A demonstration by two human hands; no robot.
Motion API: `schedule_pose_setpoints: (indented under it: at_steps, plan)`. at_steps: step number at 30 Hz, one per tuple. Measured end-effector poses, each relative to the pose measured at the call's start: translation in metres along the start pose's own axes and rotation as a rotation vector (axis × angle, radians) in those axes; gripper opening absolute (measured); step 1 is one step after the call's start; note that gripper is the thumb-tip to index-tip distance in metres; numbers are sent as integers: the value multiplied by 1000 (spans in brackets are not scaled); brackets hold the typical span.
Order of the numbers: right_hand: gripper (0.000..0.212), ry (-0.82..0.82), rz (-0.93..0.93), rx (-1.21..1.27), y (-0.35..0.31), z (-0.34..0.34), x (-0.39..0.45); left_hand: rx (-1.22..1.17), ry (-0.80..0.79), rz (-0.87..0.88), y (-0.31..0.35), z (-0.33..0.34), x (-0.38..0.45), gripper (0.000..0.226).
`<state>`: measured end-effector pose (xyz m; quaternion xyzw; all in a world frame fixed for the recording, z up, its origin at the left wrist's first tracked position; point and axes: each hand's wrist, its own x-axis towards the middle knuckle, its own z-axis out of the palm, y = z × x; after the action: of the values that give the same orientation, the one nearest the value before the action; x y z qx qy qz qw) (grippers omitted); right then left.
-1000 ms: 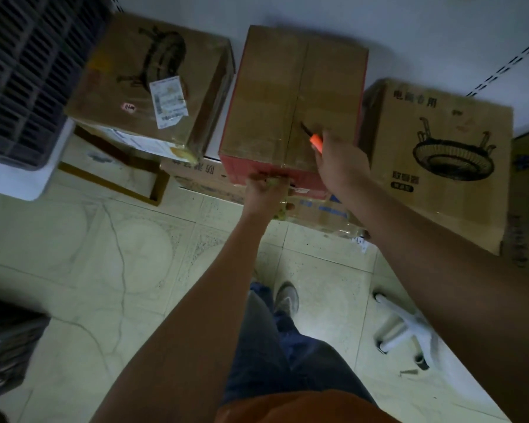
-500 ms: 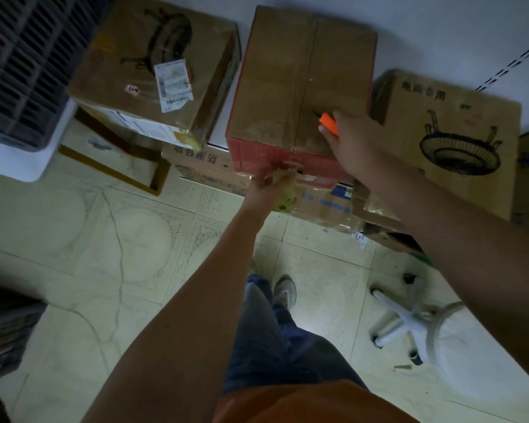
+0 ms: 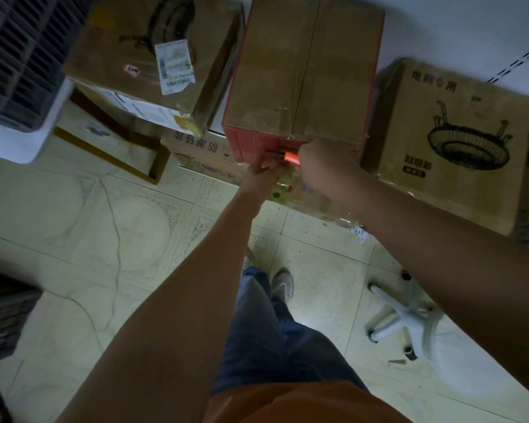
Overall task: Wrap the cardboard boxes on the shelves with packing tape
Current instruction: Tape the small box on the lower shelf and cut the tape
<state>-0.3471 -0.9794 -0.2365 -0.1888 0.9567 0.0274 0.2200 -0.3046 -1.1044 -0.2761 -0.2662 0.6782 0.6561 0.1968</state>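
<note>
Lighting: dim overall, colours muted and brownish. Brightest patch — a pale pool of light on the floor tiles (image 3: 315,303) beside the person's leg. White wall (image 3: 458,29) evenly lit, soft shadow beside the cardboard boxes (image 3: 306,68). Corners darkened. Wide-angle bending at edges — straight lines curve. Slight softness, fine grain; printed text barely legible.

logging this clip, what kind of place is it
Probably a storeroom or small stockroom: stacked cardboard boxes against a white wall, a dark plastic crate at the left, and a bare tiled floor with a chair base left loose on it.
</note>
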Motion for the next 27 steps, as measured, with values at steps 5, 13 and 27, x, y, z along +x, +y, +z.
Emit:
schedule_pose_setpoints:
  at_steps: [5,13,27]
  plan:
    - [14,-34,53,-54,-4,1,2,7,17,-18,3,-5,6,14]
    - [14,-37,106,-58,-9,-5,-2,-9,-10,-95,18,-3,8,18]
    - [39,35,259,166,56,28,-69,99,-53,-15,19,-13,5,6]
